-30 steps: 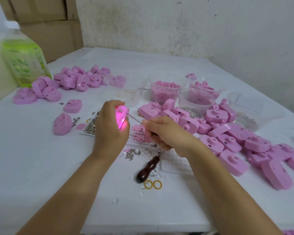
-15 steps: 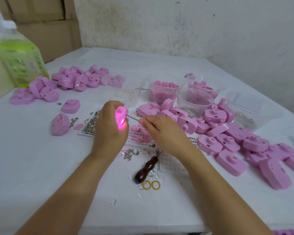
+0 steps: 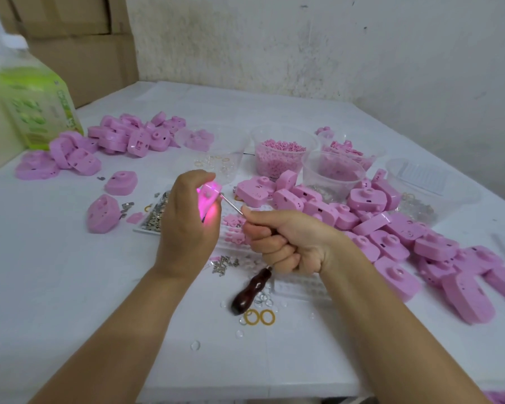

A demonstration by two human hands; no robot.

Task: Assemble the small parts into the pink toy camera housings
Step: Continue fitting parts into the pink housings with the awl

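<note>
- The heap of housings (image 3: 391, 228) at right of frame and the pile (image 3: 123, 138) at upper left suggest many remain; finished ones cannot be told apart.
- At centre, your left hand (image 3: 187, 228) grasps 1 lit housing (image 3: 209, 196); your right hand (image 3: 286, 240) clenches a thin tool (image 3: 232, 205) touching it.
</note>
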